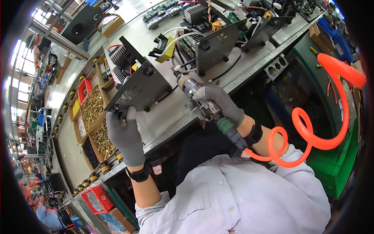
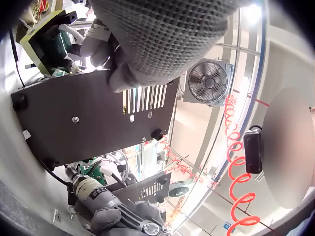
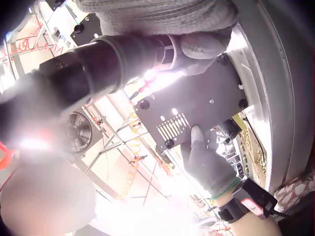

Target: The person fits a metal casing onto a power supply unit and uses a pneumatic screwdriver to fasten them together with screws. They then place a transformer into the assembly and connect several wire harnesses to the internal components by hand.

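Note:
My gloved left hand grips the lower left edge of a black slotted metal chassis, which stands tilted on the bench. In the right wrist view the left thumb lies on the chassis face beside the slots, with the other fingers behind the edge. The chassis bears a heatsink and wiring on its far side. My gloved right hand holds an air screwdriver, its tip up and left, near a second black chassis. An orange coiled hose leads from the screwdriver's rear.
Divided trays of brass-coloured fasteners lie left of the chassis. A third black chassis stands at the back right, and a circuit board lies at the rear. The bench's metal edge runs in front of me. Below right sits a green bin.

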The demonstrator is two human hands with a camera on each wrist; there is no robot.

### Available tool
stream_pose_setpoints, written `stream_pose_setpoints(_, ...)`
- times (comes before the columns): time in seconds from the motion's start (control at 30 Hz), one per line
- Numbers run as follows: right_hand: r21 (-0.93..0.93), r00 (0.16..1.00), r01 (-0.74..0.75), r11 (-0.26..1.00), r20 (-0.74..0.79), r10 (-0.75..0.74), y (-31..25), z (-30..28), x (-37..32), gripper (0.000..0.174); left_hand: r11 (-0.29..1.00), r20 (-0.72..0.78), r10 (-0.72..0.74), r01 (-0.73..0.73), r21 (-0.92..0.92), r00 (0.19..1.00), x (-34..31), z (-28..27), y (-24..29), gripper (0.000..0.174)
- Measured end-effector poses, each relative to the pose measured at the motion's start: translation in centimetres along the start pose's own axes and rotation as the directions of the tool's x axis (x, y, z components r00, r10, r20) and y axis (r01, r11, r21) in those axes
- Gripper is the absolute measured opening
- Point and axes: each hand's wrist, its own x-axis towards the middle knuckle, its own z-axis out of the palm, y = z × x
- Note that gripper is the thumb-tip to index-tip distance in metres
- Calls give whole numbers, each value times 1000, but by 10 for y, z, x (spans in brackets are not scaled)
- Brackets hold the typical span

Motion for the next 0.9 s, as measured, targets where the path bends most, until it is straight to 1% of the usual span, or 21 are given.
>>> stream_pose_setpoints(0.07,4,1000,24,1000,6,-24,1,5,0,46,972,-1,135,-132,192,991,-4,-2,-3,32)
stream_pose_setpoints(0.1,14,999,53,998,10,-53,2,8,0,46,973,-4,132,-129,194,991,-7,-4,1,32)
stream_pose_setpoints(0.17,46,999,44,998,-12,-44,4,13,3,47,863,-178,403,-308,399,898,-17,-6,13,39)
stream_pose_setpoints(0.2,81,999,38,996,-37,-35,5,16,4,47,863,-182,402,-305,403,897,-25,-8,15,39)
stream_pose_setpoints(0.23,67,999,-3,998,-45,6,2,18,7,48,919,-203,332,-268,288,921,-37,-11,15,40)
stream_pose_setpoints(0.3,72,999,40,997,-10,-39,6,21,13,47,975,-180,219,-220,17,959,-52,-12,13,35)
stream_pose_setpoints(0.33,91,999,42,995,-10,-41,7,23,13,47,976,-185,218,-218,20,958,-57,-10,16,35)
stream_pose_setpoints(0.37,86,999,38,996,-5,-38,7,24,10,47,987,-93,-10,-5,-162,996,-62,-8,21,31)
stream_pose_setpoints(0.4,109,999,51,993,-6,-51,5,26,4,47,922,36,-221,221,-317,975,-67,-5,26,27)
stream_pose_setpoints(0.43,131,998,62,989,-7,-62,3,25,-2,46,749,211,-424,472,-465,881,-64,-2,42,27)
stream_pose_setpoints(0.47,130,999,-5,991,34,0,-1,22,-7,45,747,205,-430,474,-466,879,-62,0,39,27)
stream_pose_setpoints(0.5,126,999,-10,992,38,5,-3,20,-14,45,601,383,-461,599,-529,800,-61,4,32,29)
stream_pose_setpoints(0.53,121,999,-13,993,41,8,-4,20,-22,45,434,553,-448,712,-552,703,-60,10,25,31)
stream_pose_setpoints(0.57,106,999,-45,993,-5,46,-5,18,-29,46,248,640,-421,760,-600,643,-59,19,18,36)
stream_pose_setpoints(0.6,97,999,-47,994,-4,48,-9,17,-38,46,242,637,-422,757,-606,645,-55,29,9,36)
stream_pose_setpoints(0.63,57,997,-58,997,47,55,-12,16,-48,43,-69,795,-307,821,-566,523,-50,38,0,37)
stream_pose_setpoints(0.67,14,993,-66,998,100,64,-14,12,-56,40,-357,899,-131,826,-435,417,-43,45,-4,39)
stream_pose_setpoints(0.73,-9,991,-85,996,102,85,-12,5,-70,46,-377,903,-137,822,-427,407,-32,59,1,37)
stream_pose_setpoints(0.8,4,986,-100,995,133,98,-18,8,-86,59,-362,908,-68,838,-409,414,-28,71,3,35)
stream_pose_setpoints(0.83,-45,982,-135,990,124,140,-19,6,-91,74,-336,900,-126,835,-435,418,-27,75,9,31)
stream_pose_setpoints(0.9,-49,984,-132,990,113,137,-15,5,-99,78,-389,894,-109,809,-441,435,-30,78,13,29)
